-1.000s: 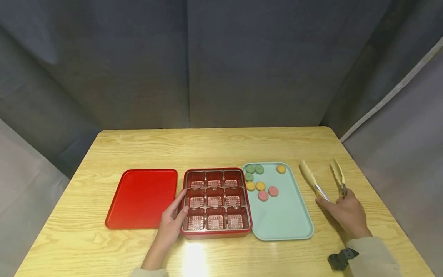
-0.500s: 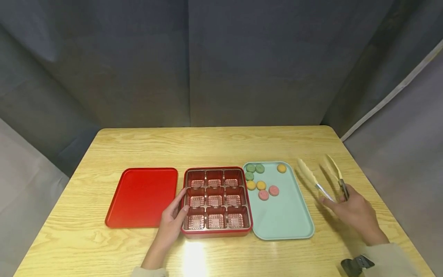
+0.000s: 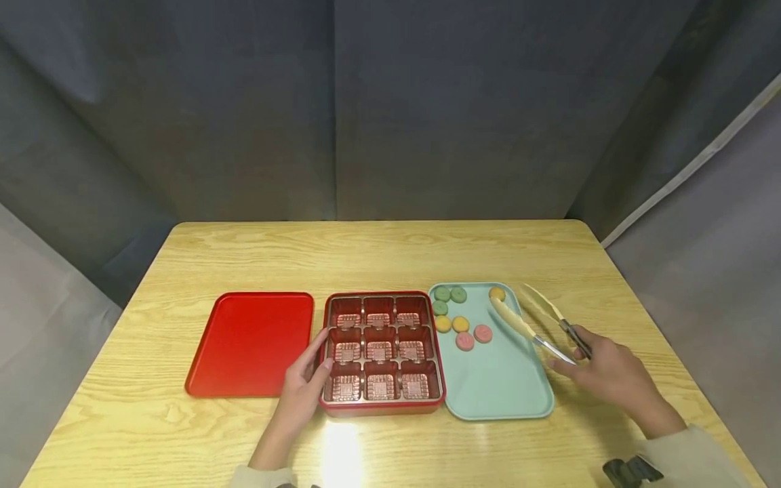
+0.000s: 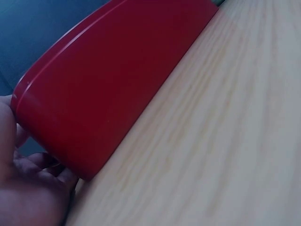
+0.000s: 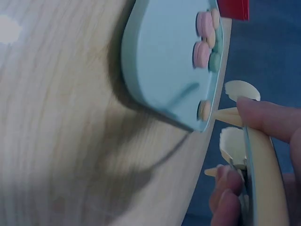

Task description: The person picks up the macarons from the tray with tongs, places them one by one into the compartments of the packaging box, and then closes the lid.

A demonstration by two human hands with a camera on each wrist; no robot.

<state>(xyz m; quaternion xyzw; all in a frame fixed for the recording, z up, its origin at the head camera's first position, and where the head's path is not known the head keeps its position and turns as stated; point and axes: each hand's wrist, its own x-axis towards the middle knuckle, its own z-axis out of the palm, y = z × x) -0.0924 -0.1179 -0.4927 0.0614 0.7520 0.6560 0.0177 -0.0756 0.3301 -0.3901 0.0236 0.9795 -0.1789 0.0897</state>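
Note:
My left hand [image 3: 299, 392] holds the left side of a red box [image 3: 383, 409] with a divided insert, thumb at the rim and fingers along the outer wall. The left wrist view shows the red wall [image 4: 108, 84] standing on the table. In my right hand [image 3: 616, 376] is a pair of tongs [image 3: 514, 318] with cream tips, its two arms spread apart. One tip overlaps the lone yellow macaron [image 3: 497, 293] at the far right of the pale blue tray [image 3: 500, 390]; the other is beyond the tray's right edge. No macaron sits between the tips.
Several green macarons [image 3: 442, 294], yellow macarons [image 3: 460, 324] and two pink macarons [image 3: 483, 333] lie on the tray's left and middle. A flat red lid or tray [image 3: 253, 346] lies left of the box. A dark curtain [image 3: 390, 115] hangs behind the table.
My right hand has lifted the tongs and moved them left, so one arm now reaches over the tray near the lone yellow macaron. The left hand and box stay put.

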